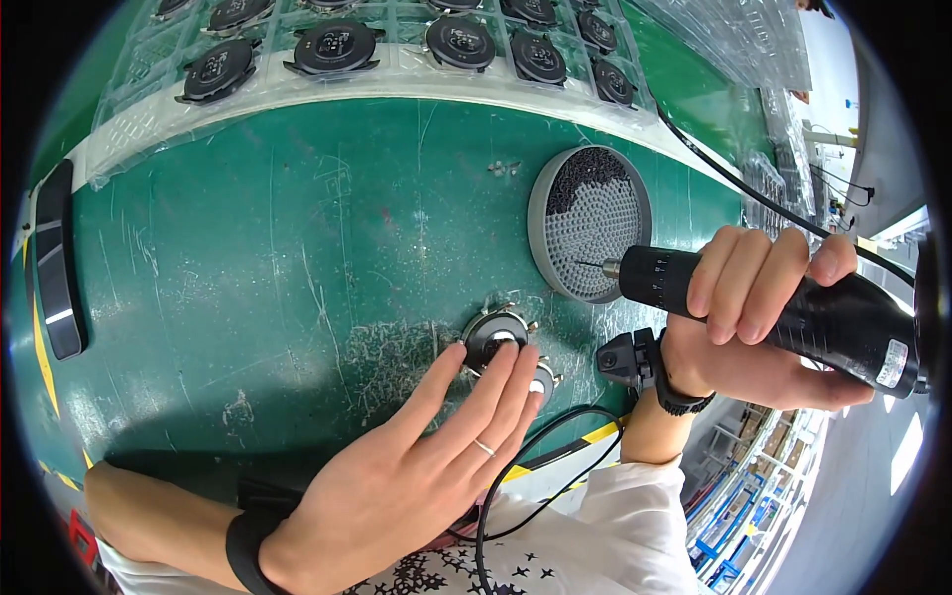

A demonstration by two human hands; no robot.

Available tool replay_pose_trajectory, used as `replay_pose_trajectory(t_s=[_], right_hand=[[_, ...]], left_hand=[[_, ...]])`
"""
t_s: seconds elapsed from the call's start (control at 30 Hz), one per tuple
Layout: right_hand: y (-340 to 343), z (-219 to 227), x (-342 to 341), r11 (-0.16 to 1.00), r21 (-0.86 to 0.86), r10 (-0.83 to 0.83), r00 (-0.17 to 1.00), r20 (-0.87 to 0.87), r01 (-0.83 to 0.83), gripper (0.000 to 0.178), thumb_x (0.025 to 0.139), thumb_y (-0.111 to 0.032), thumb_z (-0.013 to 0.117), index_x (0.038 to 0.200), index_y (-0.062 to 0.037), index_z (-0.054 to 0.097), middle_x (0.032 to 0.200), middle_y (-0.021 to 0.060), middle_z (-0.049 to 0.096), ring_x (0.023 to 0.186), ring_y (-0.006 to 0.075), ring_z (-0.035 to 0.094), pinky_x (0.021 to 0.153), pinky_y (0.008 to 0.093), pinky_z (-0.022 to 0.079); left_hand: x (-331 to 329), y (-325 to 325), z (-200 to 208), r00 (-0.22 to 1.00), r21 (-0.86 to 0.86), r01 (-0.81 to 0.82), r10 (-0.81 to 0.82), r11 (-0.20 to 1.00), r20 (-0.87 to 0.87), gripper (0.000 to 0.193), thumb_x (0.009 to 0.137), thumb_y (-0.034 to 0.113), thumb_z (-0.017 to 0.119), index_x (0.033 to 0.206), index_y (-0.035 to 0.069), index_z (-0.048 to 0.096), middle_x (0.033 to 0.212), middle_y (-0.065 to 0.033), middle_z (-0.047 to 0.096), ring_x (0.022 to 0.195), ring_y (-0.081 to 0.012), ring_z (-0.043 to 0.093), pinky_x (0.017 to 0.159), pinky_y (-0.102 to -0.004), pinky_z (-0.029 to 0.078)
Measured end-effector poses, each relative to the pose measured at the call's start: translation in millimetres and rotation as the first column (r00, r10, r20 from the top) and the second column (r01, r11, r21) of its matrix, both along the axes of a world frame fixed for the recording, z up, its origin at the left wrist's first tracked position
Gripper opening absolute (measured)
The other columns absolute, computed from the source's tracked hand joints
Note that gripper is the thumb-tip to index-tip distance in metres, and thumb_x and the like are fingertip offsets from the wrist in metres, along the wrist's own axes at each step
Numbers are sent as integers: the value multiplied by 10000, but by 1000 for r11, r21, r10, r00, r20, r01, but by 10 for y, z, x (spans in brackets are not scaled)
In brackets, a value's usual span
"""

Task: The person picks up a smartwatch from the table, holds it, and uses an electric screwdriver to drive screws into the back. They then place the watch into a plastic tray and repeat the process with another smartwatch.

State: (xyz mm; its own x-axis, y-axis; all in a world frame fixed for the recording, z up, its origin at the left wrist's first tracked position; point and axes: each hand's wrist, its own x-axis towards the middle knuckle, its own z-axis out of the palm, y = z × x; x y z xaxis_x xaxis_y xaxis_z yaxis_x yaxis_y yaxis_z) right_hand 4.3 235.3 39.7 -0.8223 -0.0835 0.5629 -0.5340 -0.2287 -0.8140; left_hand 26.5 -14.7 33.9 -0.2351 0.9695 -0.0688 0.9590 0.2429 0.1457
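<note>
My right hand (749, 307) is wrapped round a black electric screwdriver (659, 278), held nearly level. Its thin bit points left, over a round grey dish (536, 233) with a plate of small holes, and I cannot tell whether the tip touches. Small black screws (590, 169) crowd the far part of that plate. My left hand (426, 466) has its fingers stretched out, the tips resting on a round dark watch case (496, 329) on the green mat. Part of a second round piece (543, 381) shows beside those fingers. The left thumb is hidden.
Clear plastic trays (397, 74) with several round watch cases stand along the far edge. A long black glossy object (59, 263) lies at the far left. The screwdriver's cable (734, 178) runs along the right. Another black cable (486, 526) loops near my shirt.
</note>
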Motion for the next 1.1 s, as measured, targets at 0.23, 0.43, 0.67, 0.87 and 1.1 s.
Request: replay_pose_trajectory(t_s=[0.23,0.43,0.67,0.87,1.1], right_hand=[[-66,-44,-47,999,-40,-22,999,35,24,798,812,-797,534,1112,-59,497,604,-12,467,427,90,414,453,238,387],[-85,-36,-26,1000,16,-10,1000,-24,11,885,760,-867,512,1112,-55,496,607,-15,470,420,86,408,436,238,378],[-120,-92,-34,998,18,-59,997,-51,60,945,722,-905,500,1117,-46,492,601,-18,464,414,82,407,414,241,369],[-101,-82,-61,999,1,-48,998,-49,48,956,728,-912,473,1125,-42,492,594,-19,457,407,84,401,408,241,364],[-120,-106,-72,998,-44,-37,999,-29,35,975,744,-906,457,1177,-33,484,592,-16,447,407,85,395,403,244,356]], left_hand=[[-550,-48,102,809,366,-544,354,755,470,403,754,-72,659,1146,17,669,1246,-132,613,1082,-243,621,892,-340,519],[-877,-83,31,753,497,-584,200,642,627,403,751,-143,627,1109,34,671,1171,-134,626,964,-251,645,797,-304,527],[-715,-189,-72,684,49,-452,311,891,660,233,779,-23,702,984,49,618,1039,-91,611,914,-250,625,715,-317,518],[-470,-97,-84,828,-22,-328,299,944,474,253,793,126,730,986,58,582,1062,-72,598,945,-245,614,703,-357,516],[-7,-27,-164,969,273,-197,145,942,199,447,847,272,665,1215,37,572,1330,-160,534,1216,-304,551,959,-426,492]])
